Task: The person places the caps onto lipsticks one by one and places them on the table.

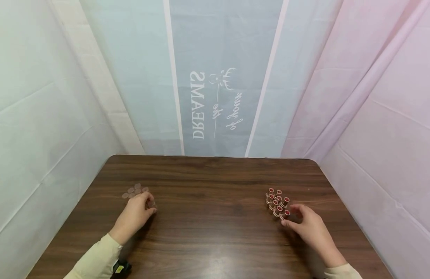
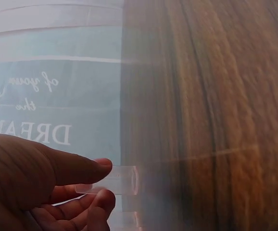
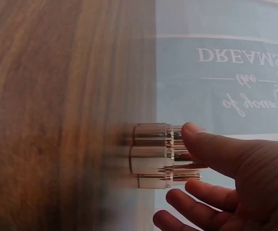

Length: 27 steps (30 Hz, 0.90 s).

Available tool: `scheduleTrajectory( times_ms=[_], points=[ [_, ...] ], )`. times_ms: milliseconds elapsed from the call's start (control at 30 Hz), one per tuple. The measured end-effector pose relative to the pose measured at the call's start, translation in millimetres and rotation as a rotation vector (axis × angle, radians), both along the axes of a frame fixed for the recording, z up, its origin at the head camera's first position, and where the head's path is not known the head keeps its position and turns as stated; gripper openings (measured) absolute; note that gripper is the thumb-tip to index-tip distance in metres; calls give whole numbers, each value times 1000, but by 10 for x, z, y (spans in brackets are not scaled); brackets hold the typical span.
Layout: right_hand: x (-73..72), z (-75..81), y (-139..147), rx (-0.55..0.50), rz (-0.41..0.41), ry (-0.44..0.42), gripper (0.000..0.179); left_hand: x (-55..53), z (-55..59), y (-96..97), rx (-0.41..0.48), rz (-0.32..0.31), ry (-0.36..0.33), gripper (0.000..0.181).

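On the left side of the table, my left hand [image 1: 136, 212] is at a cluster of clear caps [image 1: 137, 186]. Its thumb and forefinger pinch one clear cap [image 2: 124, 180], as the left wrist view shows. To the right, uncapped lipstick tubes [image 1: 278, 209] stand upright in a tight group, shiny metallic with red centres. My right hand [image 1: 310, 224] is beside the nearest tube, thumb and fingers spread on either side of it. In the right wrist view, the thumb overlaps the top of the tubes [image 3: 151, 160] while the lower fingers hang apart from them.
The dark wood table [image 1: 201, 186] stretches between the two groups. Behind it hangs a blue-grey cloth [image 1: 221, 46] with white lettering, and pale cloth walls [image 1: 385, 128] close in both sides. A black object [image 1: 121, 268] with a yellow-green mark lies by the left sleeve.
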State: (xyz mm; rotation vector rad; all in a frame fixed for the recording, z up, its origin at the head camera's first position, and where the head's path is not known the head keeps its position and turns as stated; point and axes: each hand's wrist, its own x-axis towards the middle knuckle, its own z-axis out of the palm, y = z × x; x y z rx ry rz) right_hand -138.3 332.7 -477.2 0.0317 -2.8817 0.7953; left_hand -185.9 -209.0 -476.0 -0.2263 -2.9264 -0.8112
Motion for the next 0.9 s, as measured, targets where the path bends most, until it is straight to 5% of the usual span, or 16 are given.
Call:
scheduleTrajectory(
  times_ms=[500,900],
  points=[
    [-77,-68,-59,39,-30,-129,52,3,157,149,27,-49,117,25],
    [-103,-96,-95,75,-57,-131,47,6,332,344,134,-56,117,25]
  ],
)
